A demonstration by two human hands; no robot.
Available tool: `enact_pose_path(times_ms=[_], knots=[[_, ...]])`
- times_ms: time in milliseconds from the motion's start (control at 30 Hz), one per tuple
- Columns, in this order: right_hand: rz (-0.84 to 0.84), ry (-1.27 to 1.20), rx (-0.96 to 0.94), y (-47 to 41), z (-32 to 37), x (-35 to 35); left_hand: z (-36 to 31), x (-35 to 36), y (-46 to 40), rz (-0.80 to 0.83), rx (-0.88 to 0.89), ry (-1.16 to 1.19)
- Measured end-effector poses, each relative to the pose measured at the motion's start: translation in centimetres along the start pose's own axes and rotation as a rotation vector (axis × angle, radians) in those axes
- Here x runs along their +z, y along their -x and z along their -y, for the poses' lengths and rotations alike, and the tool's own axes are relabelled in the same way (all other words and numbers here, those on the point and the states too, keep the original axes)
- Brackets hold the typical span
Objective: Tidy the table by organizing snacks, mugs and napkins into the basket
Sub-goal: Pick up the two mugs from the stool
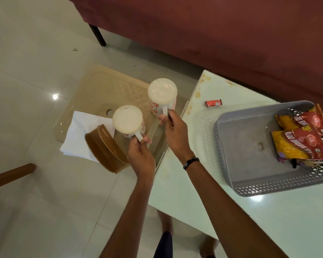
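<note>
I hold two white mugs with red flower prints, one in each hand, by their handles. My left hand point(141, 155) grips the nearer mug point(128, 121). My right hand point(172, 131) grips the farther mug point(162, 94). Both mugs hang above a beige plastic stool point(101, 86) left of the table. A white napkin point(76, 135) lies on the stool under a brown round container point(103, 148). The grey perforated basket point(237, 146) stands on the table at right, with red-and-yellow snack packets point(302, 142) in its right end. A small red wrapped sweet point(213, 103) lies on the table.
The pale glass-topped table point(194, 183) fills the right side; its left edge runs below my right hand. A maroon sofa point(213, 34) stands behind. A brown wooden bar point(9, 175) juts in at left. My feet show on the tiled floor point(26, 53) below.
</note>
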State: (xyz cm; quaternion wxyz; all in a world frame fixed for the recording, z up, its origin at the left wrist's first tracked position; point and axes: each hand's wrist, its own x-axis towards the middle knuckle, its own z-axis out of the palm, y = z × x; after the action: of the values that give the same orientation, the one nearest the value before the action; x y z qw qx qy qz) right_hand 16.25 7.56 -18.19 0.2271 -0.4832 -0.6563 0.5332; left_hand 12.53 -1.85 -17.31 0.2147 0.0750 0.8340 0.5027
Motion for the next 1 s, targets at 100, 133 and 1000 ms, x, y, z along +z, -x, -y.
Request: enact_pose_path(times_ms=[100,133,1000], knots=[[-0.044,0.008,-0.020,2.0,-0.7,-3.3,-0.7,0.8,2.0,0.101,0.036,0.006],[-0.068,0.016,-0.027,2.8,-0.8,-4.6,-1.1,1.3,2.9,0.139,0.045,0.013],[-0.296,0.139,0.121,14.0,-14.5,-30.4,-0.8,23.6,16.4,0.698,0.187,-0.216]])
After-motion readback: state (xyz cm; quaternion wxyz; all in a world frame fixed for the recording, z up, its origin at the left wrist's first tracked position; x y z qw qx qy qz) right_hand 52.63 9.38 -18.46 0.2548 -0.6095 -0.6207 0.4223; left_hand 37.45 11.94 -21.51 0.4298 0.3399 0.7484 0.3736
